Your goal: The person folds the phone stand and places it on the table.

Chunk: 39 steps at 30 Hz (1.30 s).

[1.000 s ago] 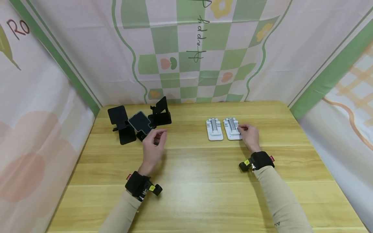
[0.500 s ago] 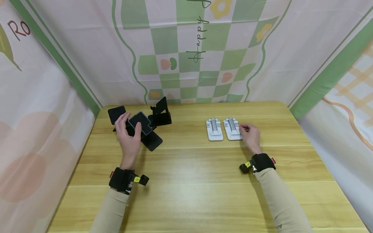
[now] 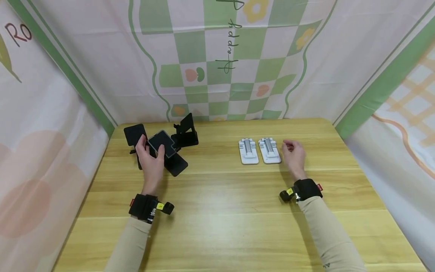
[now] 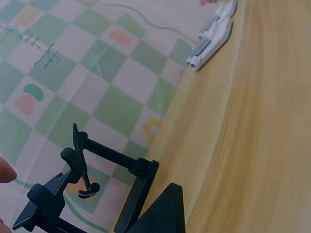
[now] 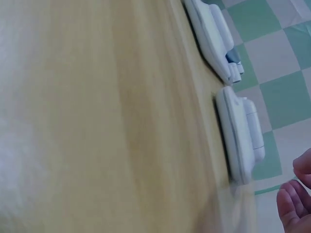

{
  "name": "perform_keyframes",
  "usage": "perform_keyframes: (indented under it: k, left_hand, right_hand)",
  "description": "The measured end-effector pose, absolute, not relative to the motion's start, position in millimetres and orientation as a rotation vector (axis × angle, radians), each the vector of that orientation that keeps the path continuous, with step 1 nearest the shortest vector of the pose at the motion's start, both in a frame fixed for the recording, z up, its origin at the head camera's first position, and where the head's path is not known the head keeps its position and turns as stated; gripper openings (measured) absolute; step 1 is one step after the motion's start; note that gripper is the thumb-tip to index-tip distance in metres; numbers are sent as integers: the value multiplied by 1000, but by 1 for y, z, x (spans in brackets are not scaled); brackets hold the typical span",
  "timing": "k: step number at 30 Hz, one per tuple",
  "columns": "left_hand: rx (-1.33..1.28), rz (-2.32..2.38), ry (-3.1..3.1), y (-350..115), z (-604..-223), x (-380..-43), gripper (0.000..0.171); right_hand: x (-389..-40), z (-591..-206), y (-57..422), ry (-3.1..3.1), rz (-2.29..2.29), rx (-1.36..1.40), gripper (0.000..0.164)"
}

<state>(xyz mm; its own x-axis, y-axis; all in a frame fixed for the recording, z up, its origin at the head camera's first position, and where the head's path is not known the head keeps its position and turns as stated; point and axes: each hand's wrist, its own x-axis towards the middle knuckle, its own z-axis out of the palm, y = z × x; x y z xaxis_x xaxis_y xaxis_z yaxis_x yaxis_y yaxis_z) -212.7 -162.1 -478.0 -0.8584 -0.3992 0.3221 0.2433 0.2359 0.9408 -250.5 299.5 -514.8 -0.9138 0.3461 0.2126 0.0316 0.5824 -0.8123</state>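
Observation:
My left hand hovers over the middle black phone stand, its thumb over the plate and its fingers bent at the left side. Whether they touch the stand is hard to tell. Flanking it are an unfolded black phone stand on the left and a black phone stand on the right. My right hand is just right of a folded white phone stand, apart from it, with loosely curled fingers holding nothing. A second folded white phone stand lies to its left.
A wooden table carries all the stands. Behind it hangs a patterned cloth, and more cloth flanks both sides. The black stands crowd close together at the back left.
My left hand has moved left and spread over the middle black phone stand, then bent its fingers slightly. My right hand has come away from the right white phone stand.

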Motion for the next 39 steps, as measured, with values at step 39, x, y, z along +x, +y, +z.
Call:
perform_keyframes:
  k: [39]
  left_hand:
    - [421, -2020, -2019, -170, -487, -233, 53]
  right_hand:
    - [-246, -492, 270, -2234, 1283, -3, 22]
